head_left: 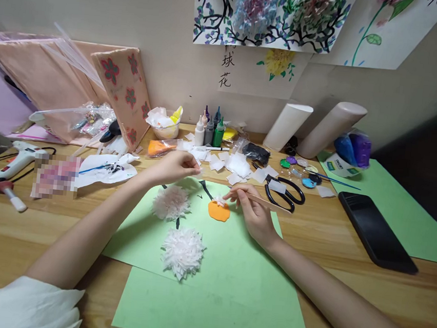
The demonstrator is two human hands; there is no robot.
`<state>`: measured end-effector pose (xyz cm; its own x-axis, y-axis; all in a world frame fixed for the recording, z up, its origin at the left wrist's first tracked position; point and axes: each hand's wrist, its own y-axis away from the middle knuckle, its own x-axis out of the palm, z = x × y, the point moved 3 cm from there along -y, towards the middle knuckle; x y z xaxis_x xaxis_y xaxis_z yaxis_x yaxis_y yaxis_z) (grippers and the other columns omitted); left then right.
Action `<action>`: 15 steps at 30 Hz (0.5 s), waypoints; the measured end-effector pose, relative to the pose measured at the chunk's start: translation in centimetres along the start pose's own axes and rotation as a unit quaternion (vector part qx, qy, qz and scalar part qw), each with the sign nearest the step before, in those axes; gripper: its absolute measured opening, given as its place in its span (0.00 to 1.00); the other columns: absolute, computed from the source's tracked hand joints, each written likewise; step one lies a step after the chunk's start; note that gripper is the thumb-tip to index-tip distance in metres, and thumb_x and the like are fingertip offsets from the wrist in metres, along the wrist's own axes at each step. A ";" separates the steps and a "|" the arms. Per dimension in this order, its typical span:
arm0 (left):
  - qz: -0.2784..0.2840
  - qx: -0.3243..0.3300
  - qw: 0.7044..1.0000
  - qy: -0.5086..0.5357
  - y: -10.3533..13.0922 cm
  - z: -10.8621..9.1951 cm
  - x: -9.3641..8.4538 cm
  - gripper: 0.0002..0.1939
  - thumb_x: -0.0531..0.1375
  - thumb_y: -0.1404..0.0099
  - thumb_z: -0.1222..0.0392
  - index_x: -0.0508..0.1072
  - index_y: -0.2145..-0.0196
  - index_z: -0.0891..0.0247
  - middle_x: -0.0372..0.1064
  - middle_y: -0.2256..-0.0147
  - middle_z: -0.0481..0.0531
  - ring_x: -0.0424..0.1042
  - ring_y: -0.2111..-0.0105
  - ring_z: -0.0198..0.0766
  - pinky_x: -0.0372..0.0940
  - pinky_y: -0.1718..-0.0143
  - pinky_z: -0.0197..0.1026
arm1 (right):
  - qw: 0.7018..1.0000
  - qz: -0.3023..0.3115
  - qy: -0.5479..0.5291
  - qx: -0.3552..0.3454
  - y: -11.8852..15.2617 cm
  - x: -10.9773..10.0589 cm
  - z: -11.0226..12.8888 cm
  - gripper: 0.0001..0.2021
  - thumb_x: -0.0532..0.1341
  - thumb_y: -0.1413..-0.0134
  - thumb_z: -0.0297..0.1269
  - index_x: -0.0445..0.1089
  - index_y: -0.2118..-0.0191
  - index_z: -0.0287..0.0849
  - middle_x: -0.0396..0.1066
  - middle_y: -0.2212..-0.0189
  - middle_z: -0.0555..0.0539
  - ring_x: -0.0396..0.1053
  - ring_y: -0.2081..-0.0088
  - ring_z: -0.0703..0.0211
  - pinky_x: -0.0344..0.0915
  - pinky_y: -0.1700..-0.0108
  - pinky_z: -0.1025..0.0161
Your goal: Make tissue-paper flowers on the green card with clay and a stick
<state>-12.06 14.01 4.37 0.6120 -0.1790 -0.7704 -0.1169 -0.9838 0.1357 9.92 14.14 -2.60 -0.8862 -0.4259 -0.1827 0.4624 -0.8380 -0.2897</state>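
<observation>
Beside the right grip [254, 214] — clamped on a stick [271, 202] — lay an orange disc [219, 212]; the left grip [175, 168] was pinched together.

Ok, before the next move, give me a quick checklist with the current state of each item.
1. Right hand gripping the wooden stick: ok.
2. Orange patch lying on the green sheet: ok, with a white paper tuft at its far edge.
3. Left hand holding a paper piece: cannot tell; fingertips are pinched together.
4. Loose white papers available: ok, scattered beyond the green sheet.
5. Both white paper flowers apart from the orange patch: ok.
6. Scissors uncovered: not ok, a white square lies over them.
</observation>
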 end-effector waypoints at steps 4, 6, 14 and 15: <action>0.127 0.036 0.981 0.142 0.7 -1.8 2.0 0.11 0.59 0.42 0.54 0.71 0.67 0.66 0.72 0.69 0.51 0.68 0.69 0.33 0.61 0.68 0.35 | 0.999 0.008 -0.036 0.010 -0.2 0.1 0.1 0.12 0.49 0.37 0.45 0.64 0.60 0.45 0.72 0.63 0.46 0.70 0.64 0.61 0.68 0.63 0.63; 0.161 0.040 0.973 0.163 0.8 -2.0 3.1 0.11 0.60 0.42 0.54 0.72 0.68 0.65 0.72 0.69 0.50 0.68 0.69 0.32 0.61 0.68 0.34 | 0.999 0.006 -0.039 0.014 -0.1 0.0 0.1 0.13 0.49 0.37 0.46 0.65 0.60 0.44 0.72 0.63 0.46 0.71 0.64 0.61 0.69 0.63 0.62; 0.176 0.036 0.971 0.159 1.1 -2.4 4.4 0.14 0.60 0.43 0.51 0.72 0.66 0.65 0.72 0.68 0.51 0.69 0.68 0.35 0.62 0.67 0.36 | 0.997 0.041 0.067 -0.017 0.2 0.0 0.1 0.09 0.62 0.47 0.43 0.66 0.66 0.43 0.73 0.68 0.47 0.70 0.68 0.59 0.66 0.65 0.63; 0.172 0.043 0.972 0.152 1.3 -2.5 4.4 0.16 0.61 0.44 0.49 0.72 0.64 0.65 0.73 0.67 0.51 0.69 0.67 0.36 0.62 0.67 0.36 | 0.996 0.036 0.074 -0.019 0.2 0.0 0.2 0.09 0.62 0.47 0.43 0.66 0.68 0.43 0.72 0.70 0.47 0.70 0.69 0.60 0.66 0.67 0.63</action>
<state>-7.53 11.96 2.72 0.7263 -0.5038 -0.4677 -0.4117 -0.8636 0.2909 9.99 13.91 -2.50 -0.8377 -0.4269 -0.3406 0.5281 -0.7919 -0.3064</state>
